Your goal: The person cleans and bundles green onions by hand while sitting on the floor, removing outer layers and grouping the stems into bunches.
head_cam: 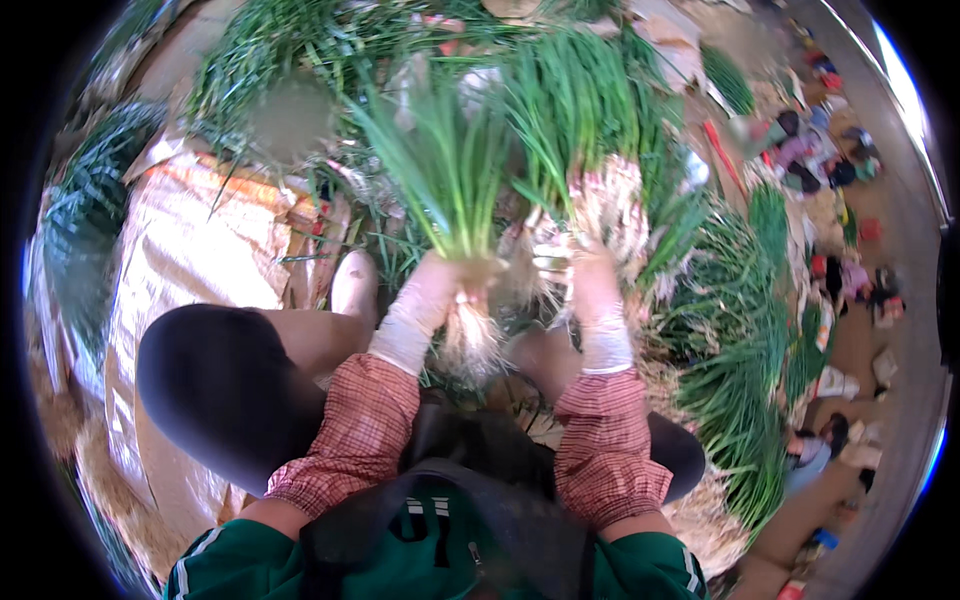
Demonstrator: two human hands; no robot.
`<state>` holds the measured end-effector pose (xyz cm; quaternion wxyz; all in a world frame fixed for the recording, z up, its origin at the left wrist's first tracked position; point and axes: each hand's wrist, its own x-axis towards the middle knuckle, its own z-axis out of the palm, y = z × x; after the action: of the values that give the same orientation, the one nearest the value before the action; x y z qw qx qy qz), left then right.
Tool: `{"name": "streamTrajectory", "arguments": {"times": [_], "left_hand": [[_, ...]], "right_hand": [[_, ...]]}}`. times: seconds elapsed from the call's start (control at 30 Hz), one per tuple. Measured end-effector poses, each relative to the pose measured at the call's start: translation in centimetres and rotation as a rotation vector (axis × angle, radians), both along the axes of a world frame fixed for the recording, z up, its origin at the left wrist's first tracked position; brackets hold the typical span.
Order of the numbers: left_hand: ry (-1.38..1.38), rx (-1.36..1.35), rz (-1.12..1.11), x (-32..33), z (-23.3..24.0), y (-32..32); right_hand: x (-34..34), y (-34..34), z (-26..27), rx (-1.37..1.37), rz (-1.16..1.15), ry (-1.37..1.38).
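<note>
My left hand (439, 289), in a pale glove, grips a bunch of green onions (469, 187) just above its white roots; the leaves fan upward. To its right, my right hand (592, 270), gloved too, is at the root end of a larger pile of green onions (611, 195) with pinkish-white stems. Its fingers are partly hidden and blurred, so whether it grips any stems is unclear. Checked red sleeve covers (367, 420) wrap both forearms. Between my hands lie more loose onion roots (546, 255).
Woven plastic sacks (202, 247) lie at the left, beside more green leaves (90, 202). Heaps of green onions (735, 300) line the right side. My shoe (355, 289) is left of the bunch. Several people (817, 154) are farther off at the right.
</note>
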<state>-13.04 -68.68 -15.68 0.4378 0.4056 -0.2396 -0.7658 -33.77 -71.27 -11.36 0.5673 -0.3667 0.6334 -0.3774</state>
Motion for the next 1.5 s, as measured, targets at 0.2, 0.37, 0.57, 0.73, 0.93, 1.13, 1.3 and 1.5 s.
{"name": "streamTrajectory", "arguments": {"times": [0.2,0.37,0.57,0.73,0.93,1.13,1.3,1.5], "left_hand": [[0.265,0.142,0.120,-0.4,0.9,0.4],[0.093,-0.017,0.139,1.3,-2.4,-0.5],[0.071,-0.158,-0.032,-2.0,-2.6,0.0],[0.084,-0.219,0.067,-0.2,1.5,-0.4],[0.374,-0.059,0.143,-2.0,2.7,0.5],[0.405,0.104,0.124,-0.1,2.0,0.3],[0.445,0.207,0.092,-0.9,0.3,-0.2],[0.506,0.131,0.121,-1.3,-0.3,-0.5]], "right_hand": [[-15.0,9.6,12.5,-0.393,-0.546,0.225],[-26.1,22.6,21.4,-0.441,-0.988,0.796],[-41.4,47.0,27.7,0.187,-1.048,1.599],[-34.8,38.2,23.9,0.591,-0.846,2.027],[-23.8,19.0,15.5,-0.398,-0.284,1.757],[-7.6,0.3,3.5,-0.693,0.115,0.984],[-2.2,-10.2,0.5,-0.048,0.211,1.368],[-8.7,-10.2,-0.4,-0.070,-0.179,0.255]]}}
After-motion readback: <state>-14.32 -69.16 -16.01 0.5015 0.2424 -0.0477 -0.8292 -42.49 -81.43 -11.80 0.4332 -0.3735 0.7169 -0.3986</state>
